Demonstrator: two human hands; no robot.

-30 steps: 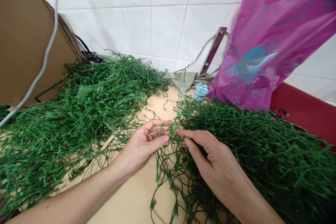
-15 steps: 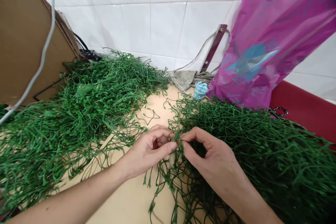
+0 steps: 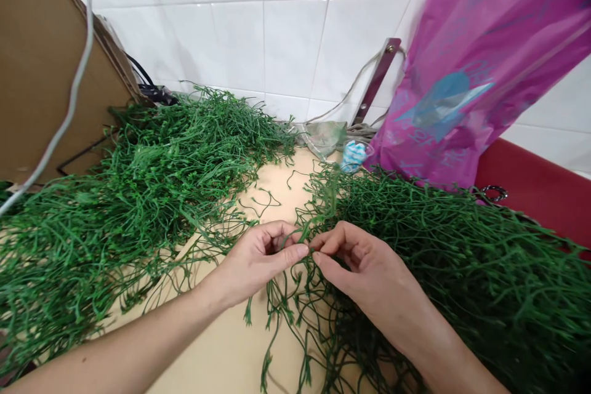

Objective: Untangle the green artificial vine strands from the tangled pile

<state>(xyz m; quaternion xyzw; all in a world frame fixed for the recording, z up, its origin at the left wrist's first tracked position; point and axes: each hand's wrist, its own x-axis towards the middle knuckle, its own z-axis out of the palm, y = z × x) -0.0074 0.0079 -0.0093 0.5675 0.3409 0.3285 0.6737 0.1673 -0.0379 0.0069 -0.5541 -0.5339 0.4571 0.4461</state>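
Observation:
My left hand (image 3: 268, 255) is closed, its thumb and fingers pinching a thin green artificial stem (image 3: 302, 235) over the middle of the table. Close beside it, my right hand (image 3: 357, 258) pinches at the same stem, its fingertips almost touching the left thumb. Some of the stem's green strands rise blurred above the fingertips. Below the hands, loose dark green stems (image 3: 289, 314) with small tufted ends trail over the table. A dense heap of green stems (image 3: 462, 240) lies right of my right hand. Another heap (image 3: 161, 178) spreads to the left.
A cardboard box (image 3: 55, 74) stands at the left behind a hanging white cable (image 3: 76, 83). At the back right are a purple plastic bag (image 3: 443, 86), a small clear cup with blue-and-white contents (image 3: 354, 155) and a metal bar (image 3: 376, 83). A white tiled wall (image 3: 295, 37) closes the back.
The green strands above the fingertips have swung up and to the right. Both hands stay close together at nearly the same place, with the right fingers shifted slightly left.

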